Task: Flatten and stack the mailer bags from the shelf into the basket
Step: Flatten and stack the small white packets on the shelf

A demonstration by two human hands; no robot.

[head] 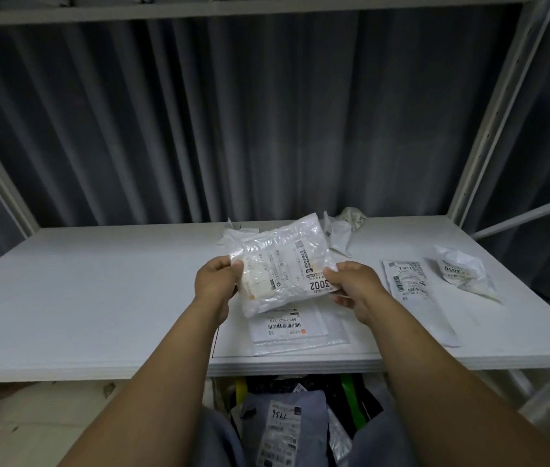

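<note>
I hold a white crinkled mailer bag with a printed label above the white shelf board. My left hand grips its left edge and my right hand grips its lower right corner over the label. Beneath it on the shelf lies a flat white mailer with a barcode label. A long flat mailer lies to the right, a crumpled one further right, and more crumpled bags sit behind. Below the shelf edge, the basket holds a grey labelled mailer on dark bags; the basket's rim is hidden.
White metal shelf uprights rise at the right and left, with another shelf level overhead. A dark pleated curtain hangs behind. The floor shows at the lower left below the board.
</note>
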